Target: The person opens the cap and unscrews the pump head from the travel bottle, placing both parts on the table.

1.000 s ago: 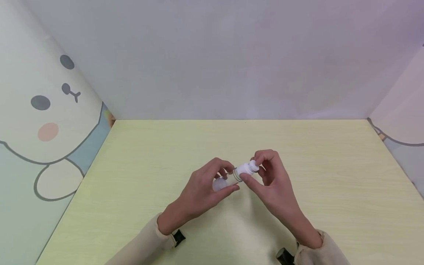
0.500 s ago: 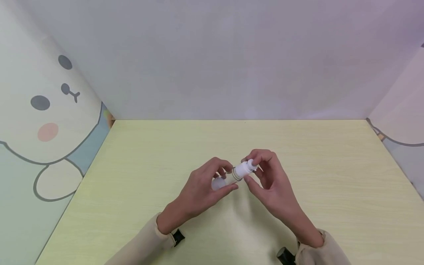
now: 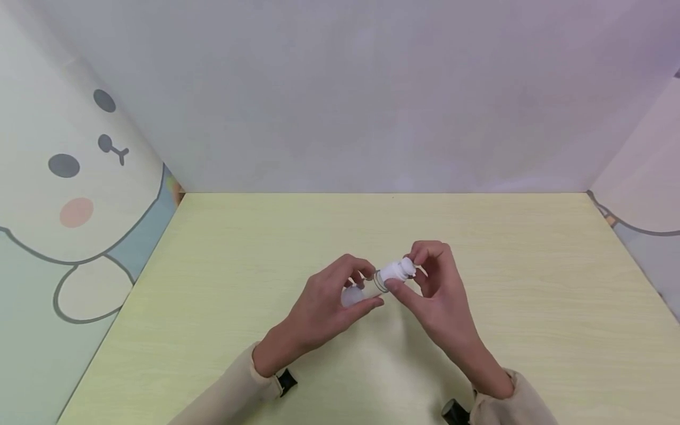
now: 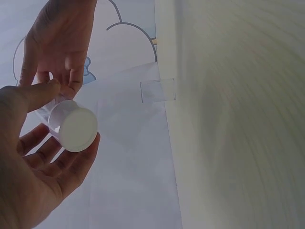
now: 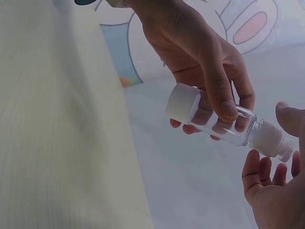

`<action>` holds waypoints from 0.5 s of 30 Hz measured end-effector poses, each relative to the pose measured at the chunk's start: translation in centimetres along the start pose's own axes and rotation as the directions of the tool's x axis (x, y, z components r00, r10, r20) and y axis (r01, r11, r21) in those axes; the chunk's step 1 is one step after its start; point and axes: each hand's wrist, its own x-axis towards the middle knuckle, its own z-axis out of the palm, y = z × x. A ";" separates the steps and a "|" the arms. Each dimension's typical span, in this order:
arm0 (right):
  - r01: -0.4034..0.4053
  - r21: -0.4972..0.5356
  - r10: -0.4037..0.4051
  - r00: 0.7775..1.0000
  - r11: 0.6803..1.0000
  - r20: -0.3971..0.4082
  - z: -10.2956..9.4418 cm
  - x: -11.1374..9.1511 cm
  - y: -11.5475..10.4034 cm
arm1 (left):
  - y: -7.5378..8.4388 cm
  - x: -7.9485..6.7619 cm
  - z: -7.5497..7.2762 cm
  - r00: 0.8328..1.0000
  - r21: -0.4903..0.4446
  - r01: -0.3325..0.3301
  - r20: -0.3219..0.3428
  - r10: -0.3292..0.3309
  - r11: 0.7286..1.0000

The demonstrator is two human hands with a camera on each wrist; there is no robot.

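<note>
A small clear bottle [image 5: 224,125] with a white base [image 4: 78,129] and a white stepped cap [image 3: 395,271] is held tilted above the table, cap end toward the right. My left hand [image 3: 332,298] grips its clear body, thumb on the near side and fingers on the far side. My right hand [image 3: 441,298] is at the cap, with the thumb at the collar and curled fingers around the narrower tip. From the right wrist view, the right hand's fingertips [image 5: 253,156] lie right at the cap's edge. The left fingers partly hide the bottle's body.
The pale wood-grain table [image 3: 239,236] lies below both hands. A plain light wall [image 3: 372,94] rises at its back edge, with cartoon-printed panels [image 3: 79,195] at the sides. Black devices [image 3: 287,382] sit at the beige sleeve cuffs. Clear tape [image 4: 158,90] shows at the table's edge.
My right thumb and fingers have shifted around the cap, coming off the collar half a second ago and now back on it. The left hand and bottle stay nearly in place.
</note>
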 end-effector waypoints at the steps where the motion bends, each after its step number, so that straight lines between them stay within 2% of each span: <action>1: 0.000 -0.001 0.000 1.000 1.000 0.003 0.0 0.0 0.1 | 0.0 0.0 0.0 1.000 0.002 -0.002 0.001 0.002 1.000; 7: 0.001 -0.022 0.000 1.000 1.000 0.024 -0.1 -0.1 0.3 | 0.0 0.0 0.0 1.000 0.011 -0.015 -0.002 0.015 1.000; 15: 0.000 0.006 -0.001 0.997 1.000 0.077 -0.1 -0.1 -0.2 | 0.0 0.0 -0.2 1.000 0.017 0.001 0.001 -0.001 1.000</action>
